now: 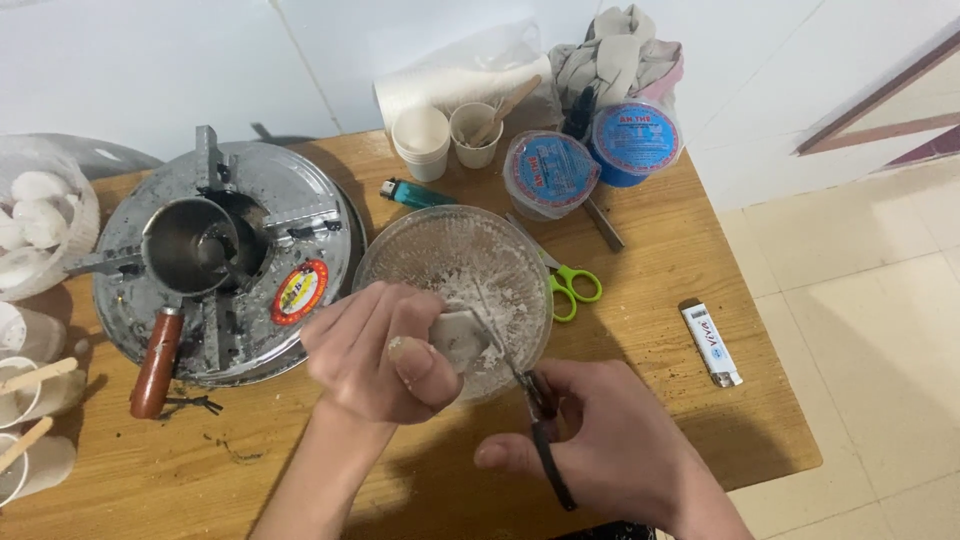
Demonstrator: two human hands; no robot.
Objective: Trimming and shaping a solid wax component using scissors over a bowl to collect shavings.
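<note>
Two hands fill my view, both working over the near rim of a glass bowl (455, 262) dusted with white powder. My left hand (385, 350) pinches a small white block (458, 338) between thumb and curled fingers, the thumb pressed on its near face. My right hand (610, 445) is closed around the dark handle of a thin metal tool (520, 375), its blade running up from the fingers to touch the block's right edge; I cannot tell whether it is a knife or a scraper.

Just beyond the fingertips, past the bowl, lie green-handled scissors (570, 285) and a teal lighter (415, 193). Farther out stand two paper cups (448, 138), one with a wooden stick in it, and two tubs with blue lids (590, 160). Left of my left hand sits a round metal stove (225, 260) carrying a small pot with a brown handle (157, 362). Right of my right hand, well apart, rests a white lighter (711, 344) on the wooden table (700, 430).
</note>
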